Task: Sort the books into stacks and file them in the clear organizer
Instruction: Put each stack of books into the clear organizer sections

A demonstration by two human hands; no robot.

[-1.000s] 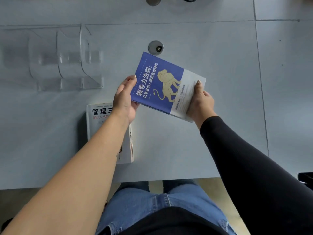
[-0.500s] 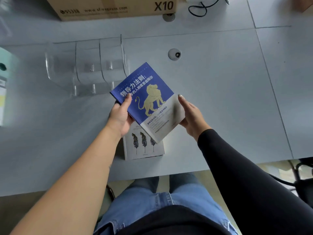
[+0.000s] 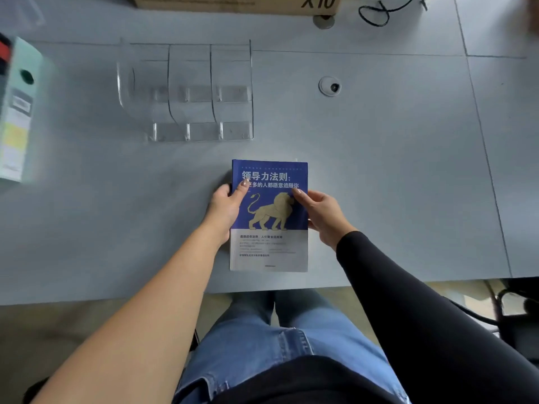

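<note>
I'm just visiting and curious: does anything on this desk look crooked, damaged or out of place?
Nothing stands out. The blue lion book lies square to the desk edge between the left hand and right hand. The clear organizer stands upright and empty.

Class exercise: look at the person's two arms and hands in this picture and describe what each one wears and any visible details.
The left arm is bare to the edge of the picture, with no sleeve, watch or bracelet. The left hand has longish, pale-polished nails. The right arm wears a snug, plain black long sleeve that ends at the wrist. The right hand is bare, with no rings visible.
</note>
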